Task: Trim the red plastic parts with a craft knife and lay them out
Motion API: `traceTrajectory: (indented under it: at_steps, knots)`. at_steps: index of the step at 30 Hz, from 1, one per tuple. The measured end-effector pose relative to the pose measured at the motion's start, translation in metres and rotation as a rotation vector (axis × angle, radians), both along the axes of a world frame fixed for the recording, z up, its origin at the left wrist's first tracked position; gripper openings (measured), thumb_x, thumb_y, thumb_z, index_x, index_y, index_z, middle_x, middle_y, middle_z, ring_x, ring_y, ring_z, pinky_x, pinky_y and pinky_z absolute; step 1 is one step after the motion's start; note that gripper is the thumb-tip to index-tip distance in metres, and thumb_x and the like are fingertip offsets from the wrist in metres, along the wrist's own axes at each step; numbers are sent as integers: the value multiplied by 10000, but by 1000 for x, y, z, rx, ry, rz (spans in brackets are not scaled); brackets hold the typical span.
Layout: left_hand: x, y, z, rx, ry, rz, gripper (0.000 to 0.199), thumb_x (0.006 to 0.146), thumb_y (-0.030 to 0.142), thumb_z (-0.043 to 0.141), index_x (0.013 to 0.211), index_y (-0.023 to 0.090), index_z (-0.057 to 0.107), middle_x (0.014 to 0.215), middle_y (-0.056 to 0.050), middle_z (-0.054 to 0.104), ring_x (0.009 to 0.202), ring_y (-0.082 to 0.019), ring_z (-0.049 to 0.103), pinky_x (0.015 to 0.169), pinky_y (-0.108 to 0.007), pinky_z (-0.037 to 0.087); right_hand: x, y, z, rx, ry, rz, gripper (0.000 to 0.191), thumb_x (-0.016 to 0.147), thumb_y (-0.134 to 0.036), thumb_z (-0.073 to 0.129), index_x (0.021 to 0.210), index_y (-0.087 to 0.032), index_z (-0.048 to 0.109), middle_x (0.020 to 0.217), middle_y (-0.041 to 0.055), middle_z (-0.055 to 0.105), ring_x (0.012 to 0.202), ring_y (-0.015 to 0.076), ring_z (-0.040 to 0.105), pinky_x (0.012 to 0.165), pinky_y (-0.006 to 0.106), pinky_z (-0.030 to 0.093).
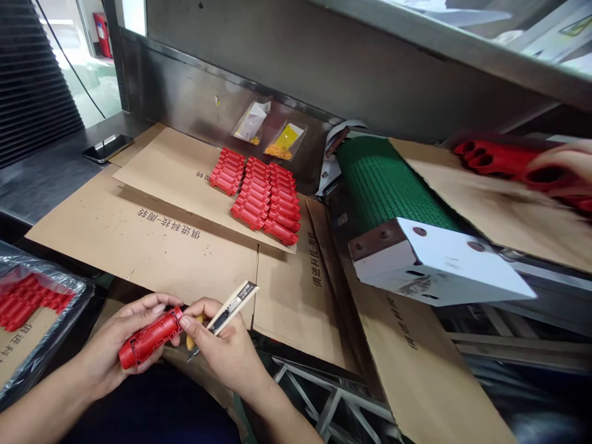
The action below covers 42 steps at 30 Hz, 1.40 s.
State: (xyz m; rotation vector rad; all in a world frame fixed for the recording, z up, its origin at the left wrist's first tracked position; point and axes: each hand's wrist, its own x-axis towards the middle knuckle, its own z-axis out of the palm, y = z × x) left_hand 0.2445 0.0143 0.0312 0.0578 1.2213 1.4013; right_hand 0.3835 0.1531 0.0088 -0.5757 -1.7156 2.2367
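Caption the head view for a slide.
Left hand holding a red part, right hand holding a utility knife.

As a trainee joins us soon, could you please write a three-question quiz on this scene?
1. Multiple choice: What colour is the belt beside the cardboard? A) blue B) green C) yellow
2. True or false: The left hand holds a red cylindrical part, and more red parts lie in three rows on a cardboard sheet.
3. Fill in the gap: The cutter-like tool is in the ____ hand.

Key:
1. B, green.
2. True.
3. Right; the right hand holds it.
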Motion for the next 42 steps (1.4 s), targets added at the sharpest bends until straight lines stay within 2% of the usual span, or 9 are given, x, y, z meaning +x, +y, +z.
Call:
traceTrajectory:
  at_steps: [10,21,24,28,32,35,37,39,42]
  knots:
    - [-6,-16,9,14,-168,60,525,847,562,822,1221,194,844,595,-47,601,459,-42,307,446,-176,181,2,-1,-6,11,-115,-109,483,908,-643,724,794,-181,640,571,-29,589,422,70,391,395,203,275]
    - [-4,-9,3,-51,-129,73,639,729,560,907,1206,139,844,569,28,471,485,-48,272,460,-179,175,2,-2,-8,217,-89,-141,374,973,-487,668,778,-169,693,618,-15,579,557,110,495,549,237,399]
    - [-30,-8,9,-88,300,78,572,814,579,810,1167,129,835,590,-4,561,500,-108,424,475,-222,332,5,2,-14,275,-45,-200,301,999,-455,655,1002,-175,764,773,38,698,686,157,637,627,258,494]
    - [-106,-3,22,-366,1589,226,343,988,488,603,1104,223,789,933,-15,733,985,-295,715,832,-382,553,12,11,-21,283,-10,-290,333,1035,-474,649,1196,-197,741,836,52,725,665,162,654,563,253,516]
    - [-153,-2,32,-502,1881,223,245,895,376,695,1077,231,771,874,-67,682,1127,-438,670,704,-404,473,23,12,-28,254,-1,-333,347,1022,-503,681,1154,-196,773,827,52,731,555,134,587,475,241,480]
    - [-148,9,39,-524,2004,205,509,815,505,774,1248,248,691,965,-88,682,1159,-549,622,639,-384,365,33,11,-36,244,-6,-396,350,1020,-521,675,1113,-206,794,824,54,741,591,150,624,505,245,513]
    - [-137,35,43,-447,2140,181,561,940,581,593,1406,270,583,1192,-92,658,1262,-568,551,699,-441,387,37,12,-40,282,-2,-451,355,1013,-533,676,1050,-206,810,819,63,750,675,184,684,587,271,565]
    - [-126,83,46,-309,2263,-104,495,1056,437,375,1435,173,554,1298,-129,632,1274,-530,546,803,-540,438,40,15,-42,351,5,-483,354,986,-541,712,1001,-208,828,843,73,773,747,206,720,677,297,593]
    - [-113,182,42,-117,2277,-375,274,993,255,546,1150,104,712,1218,-229,682,1170,-412,605,935,-552,465,43,20,-39,438,44,-415,371,904,-569,803,996,-212,844,828,69,788,717,199,724,674,286,586]
